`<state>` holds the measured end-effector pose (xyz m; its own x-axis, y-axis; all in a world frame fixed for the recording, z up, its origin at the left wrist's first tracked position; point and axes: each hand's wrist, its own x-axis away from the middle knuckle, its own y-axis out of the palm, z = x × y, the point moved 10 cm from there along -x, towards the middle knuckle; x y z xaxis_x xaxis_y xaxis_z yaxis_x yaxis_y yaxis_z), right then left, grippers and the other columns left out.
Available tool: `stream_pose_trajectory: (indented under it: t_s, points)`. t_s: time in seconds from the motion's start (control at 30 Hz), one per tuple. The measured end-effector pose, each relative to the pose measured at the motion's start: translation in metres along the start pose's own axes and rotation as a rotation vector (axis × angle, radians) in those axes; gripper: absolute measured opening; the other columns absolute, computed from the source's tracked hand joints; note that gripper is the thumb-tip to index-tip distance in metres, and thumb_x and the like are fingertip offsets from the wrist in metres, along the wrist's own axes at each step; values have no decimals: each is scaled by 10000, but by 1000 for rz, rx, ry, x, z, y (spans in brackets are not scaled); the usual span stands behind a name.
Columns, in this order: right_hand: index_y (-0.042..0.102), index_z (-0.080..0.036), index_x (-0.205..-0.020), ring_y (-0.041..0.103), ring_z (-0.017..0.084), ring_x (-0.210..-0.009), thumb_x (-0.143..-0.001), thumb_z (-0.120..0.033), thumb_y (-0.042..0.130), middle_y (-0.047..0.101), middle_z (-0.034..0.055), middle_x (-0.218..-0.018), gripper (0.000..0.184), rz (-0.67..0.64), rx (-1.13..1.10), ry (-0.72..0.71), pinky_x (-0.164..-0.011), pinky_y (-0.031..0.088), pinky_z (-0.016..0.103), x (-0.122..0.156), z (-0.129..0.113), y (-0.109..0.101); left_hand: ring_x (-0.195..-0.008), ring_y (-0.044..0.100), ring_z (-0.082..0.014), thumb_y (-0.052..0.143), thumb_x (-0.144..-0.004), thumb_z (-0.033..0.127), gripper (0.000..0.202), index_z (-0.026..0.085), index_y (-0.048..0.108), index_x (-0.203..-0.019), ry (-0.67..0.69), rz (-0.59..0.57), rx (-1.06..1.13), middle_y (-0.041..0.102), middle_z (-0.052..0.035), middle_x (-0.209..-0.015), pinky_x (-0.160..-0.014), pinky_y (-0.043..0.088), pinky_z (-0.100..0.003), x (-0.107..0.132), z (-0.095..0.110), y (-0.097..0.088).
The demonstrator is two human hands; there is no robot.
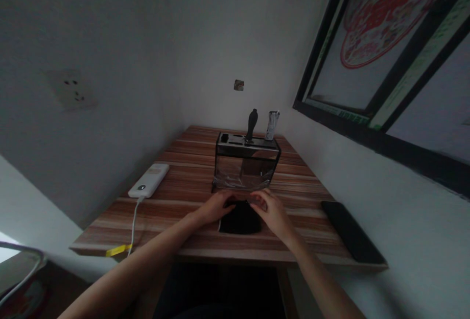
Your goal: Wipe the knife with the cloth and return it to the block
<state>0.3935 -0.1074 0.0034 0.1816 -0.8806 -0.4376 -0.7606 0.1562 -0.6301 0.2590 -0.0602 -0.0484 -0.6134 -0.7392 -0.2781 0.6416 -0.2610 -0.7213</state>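
Observation:
A flat black piece that looks like folded cloth (240,218) lies near the front of the table, with a thin pale edge along its left side. My left hand (220,205) is at its far left corner, thumb over the edge and fingers curled around it. At the far right corner my right hand (270,207) has its thumb and fingers pinched on the piece. Just beyond both hands stands a clear-sided knife block (246,162) with a black frame. A black handle (252,124) and a silver, foil-like wrapped piece (272,125) stick up from its top slots.
On the left of the wooden table (187,162) lies a white power bank (149,180) with a white cable and a yellow tag (118,250). A black phone (352,233) rests at the right edge. Walls close in on both sides, with a framed window at upper right.

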Motion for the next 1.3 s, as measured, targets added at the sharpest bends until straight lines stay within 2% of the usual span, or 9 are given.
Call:
stream_pose_trajectory:
  t_s: [0.1, 0.27, 0.33, 0.4, 0.57, 0.7, 0.87, 1.13, 1.3]
  points:
    - [655, -244, -987, 587, 171, -759, -867, -199, 585, 596, 10, -832, 145, -46, 62, -149, -711, 462, 300, -22, -54, -31, -1029, 562, -203, 570, -796, 163, 246, 188, 590, -1040, 93, -7, -70, 621, -70, -1077, -931, 437, -332, 1, 9, 0]
    - [650, -207, -979, 607, 189, -837, -885, -156, 553, 645, 50, -931, 144, 66, 292, -481, -747, 482, 306, -69, -148, -88, -1046, 553, -202, 549, -826, 182, 233, 201, 577, -1056, 130, 16, -125, 608, -68, -1085, -942, 441, -333, 1, 15, -6]
    - [651, -190, -987, 602, 211, -899, -888, -109, 520, 658, 62, -929, 183, 118, 448, -598, -803, 475, 333, -90, -171, -94, -1041, 556, -200, 535, -835, 180, 212, 202, 579, -1042, 132, 40, -132, 608, -66, -1076, -936, 445, -328, 0, 16, -11]
    - [657, -160, -991, 587, 233, -934, -873, -51, 495, 662, 87, -939, 228, 121, 681, -693, -841, 463, 363, -109, -183, -82, -1035, 560, -195, 521, -838, 166, 198, 201, 582, -1024, 127, 65, -139, 611, -62, -1064, -930, 449, -321, 0, 16, -15]
    - [662, -118, -1006, 582, 227, -966, -886, -55, 503, 682, 95, -958, 209, -155, 1239, -1019, -1022, 351, 442, -129, -168, -13, -1006, 576, -188, 504, -850, 175, 181, 199, 584, -1011, 108, 97, -185, 623, -58, -1042, -902, 465, -308, 0, 11, -18]
    - [692, -136, -902, 607, 209, -871, -847, -16, 535, 697, 58, -831, 205, -186, 1322, -1032, -1064, 302, 487, -145, -151, -15, -977, 586, -178, 488, -866, 184, 166, 204, 588, -997, 134, 90, -186, 633, -48, -1018, -884, 467, -289, 0, 15, -18]
    - [694, -231, -737, 599, 187, -866, -773, 43, 541, 680, -7, -753, 316, -264, 1091, -988, -1034, 331, 538, -157, -150, -26, -989, 589, -186, 470, -882, 209, 173, 204, 592, -1005, 110, 119, -175, 637, -57, -1019, -891, 468, -302, -1, 17, -25]
    - [609, -269, -521, 616, 177, -789, -670, 40, 573, 637, -55, -565, 345, -261, 1031, -933, -1047, 338, 514, -174, -138, -1, -990, 595, -185, 466, -882, 202, 182, 208, 590, -1015, 102, 84, -192, 641, -54, -1039, -882, 469, -291, -1, 11, -21]
    - [516, -244, -433, 617, 186, -788, -636, 60, 560, 625, -39, -524, 368, -254, 1011, -899, -1022, 351, 501, -176, -124, -2, -988, 589, -181, 457, -888, 206, 176, 209, 590, -1003, 98, 66, -213, 633, -48, -1028, -882, 464, -285, -1, 11, -18]
